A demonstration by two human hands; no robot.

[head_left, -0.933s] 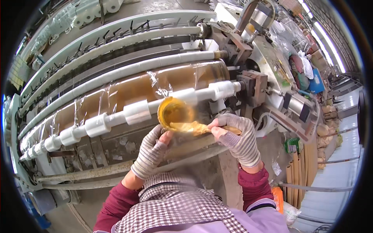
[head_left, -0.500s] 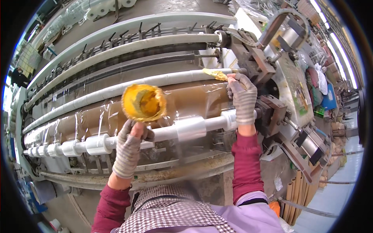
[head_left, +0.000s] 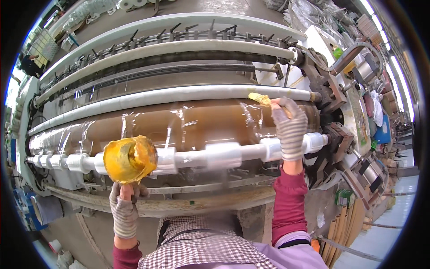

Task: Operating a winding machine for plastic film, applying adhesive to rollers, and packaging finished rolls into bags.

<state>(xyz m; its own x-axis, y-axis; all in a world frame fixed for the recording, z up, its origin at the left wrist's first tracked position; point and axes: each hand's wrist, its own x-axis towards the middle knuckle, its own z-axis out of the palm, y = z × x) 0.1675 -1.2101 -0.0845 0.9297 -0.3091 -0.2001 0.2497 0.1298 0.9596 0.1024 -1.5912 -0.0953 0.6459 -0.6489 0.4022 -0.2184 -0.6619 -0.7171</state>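
On my remote feed, I see the left hand (head_left: 123, 208) closed under a yellow cup (head_left: 118, 159) near the film rolls (head_left: 223, 154); the right hand (head_left: 290, 125) (gloved) pinches a smeared brush (head_left: 260, 98), possibly touching the white roller (head_left: 192, 93).

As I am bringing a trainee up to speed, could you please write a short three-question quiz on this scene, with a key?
1. Multiple choice: which hand holds the yellow tub?
A) the right
B) the left
C) both

2. True or false: the brush is inside the tub.

3. Short answer: what colour is the large roller beneath the strips of clear film?

Key:
1. B: the left hand holds it from below.
2. False: the right hand holds the brush well away from the tub, by the white roller.
3. Brown.
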